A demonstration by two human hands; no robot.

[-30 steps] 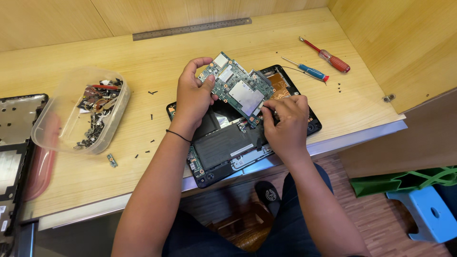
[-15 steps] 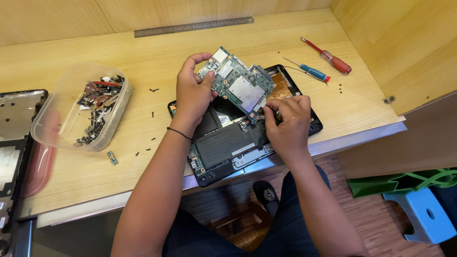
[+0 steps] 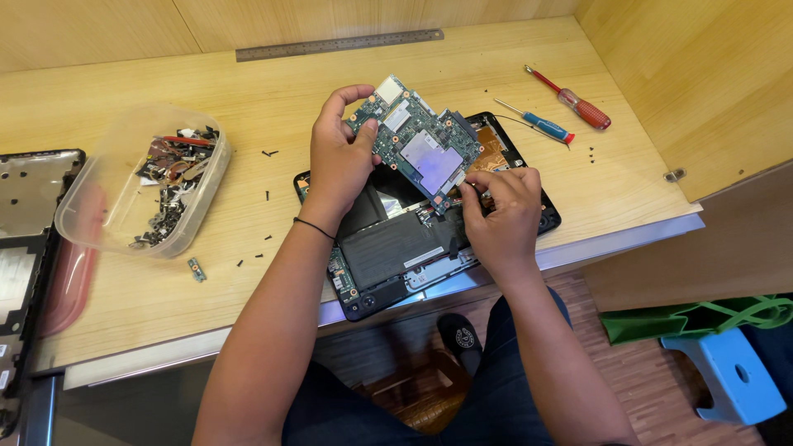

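Observation:
An opened black laptop base lies on the wooden desk, its flat black battery facing me. My left hand grips the left edge of a green circuit board and holds it tilted up above the base. My right hand pinches at the board's lower right edge, fingers closed on it where it meets the base. What sits under the fingertips is hidden.
A clear plastic tub of screws and metal scraps stands at the left. Two screwdrivers, red and blue, lie at the right. A steel ruler lies at the back. Loose screws dot the desk. Another dismantled device sits far left.
The circuit board has tilted a little higher off the laptop base in my left hand. My right hand stays at its lower right edge.

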